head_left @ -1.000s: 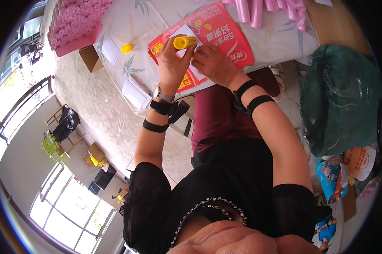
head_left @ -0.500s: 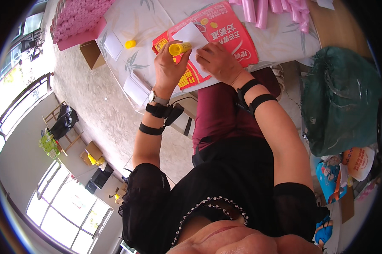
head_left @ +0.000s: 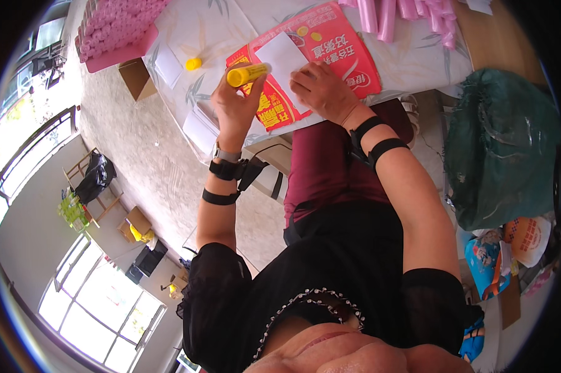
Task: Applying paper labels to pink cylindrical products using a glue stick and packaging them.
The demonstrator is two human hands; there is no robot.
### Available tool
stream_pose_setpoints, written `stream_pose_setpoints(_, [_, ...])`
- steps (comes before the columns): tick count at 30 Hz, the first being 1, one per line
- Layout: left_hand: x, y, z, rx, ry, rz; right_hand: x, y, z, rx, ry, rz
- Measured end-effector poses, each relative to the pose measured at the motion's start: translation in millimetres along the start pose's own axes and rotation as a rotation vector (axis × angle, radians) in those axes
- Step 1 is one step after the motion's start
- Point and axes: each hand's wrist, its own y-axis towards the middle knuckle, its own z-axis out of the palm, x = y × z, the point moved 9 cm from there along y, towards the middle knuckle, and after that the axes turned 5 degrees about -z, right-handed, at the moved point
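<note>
My left hand (head_left: 232,110) is closed around a yellow glue stick (head_left: 245,75), which lies tilted with its right end over a white slip of paper (head_left: 281,51). Whether that end touches the paper, I cannot tell. Curled fingers of my right hand (head_left: 325,92) pinch the slip's right edge, though the fingertips are partly hidden. Beneath the slip is a red printed sheet (head_left: 344,46) with yellow parts. A small yellow cap (head_left: 194,64) sits on the table to the left of the sheet.
White paper stacks (head_left: 201,128) lie by the table's near left edge. Pink rolls fill a pink box (head_left: 119,57) at far left; more pink tubes (head_left: 386,22) lie at the far right. A dark green sack (head_left: 501,152) stands beside my right arm.
My left hand has shifted slightly left and turned the glue stick from its hollow-looking end facing me to a more sideways tilt. My right hand has barely moved.
</note>
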Motion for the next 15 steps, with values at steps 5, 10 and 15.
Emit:
stream_pose_setpoints(5, [-1,1,24,0.016,0.025,0.042,1,0,-3,-0.039,0.004,-0.01])
stream_pose_setpoints(10, [-16,14,48,0.02,0.011,0.1,0,-2,0,-0.004,0.037,-0.012])
stream_pose_setpoints(15, [-23,24,56,0.021,-0.047,0.111,1,-3,1,0.012,0.026,-0.019])
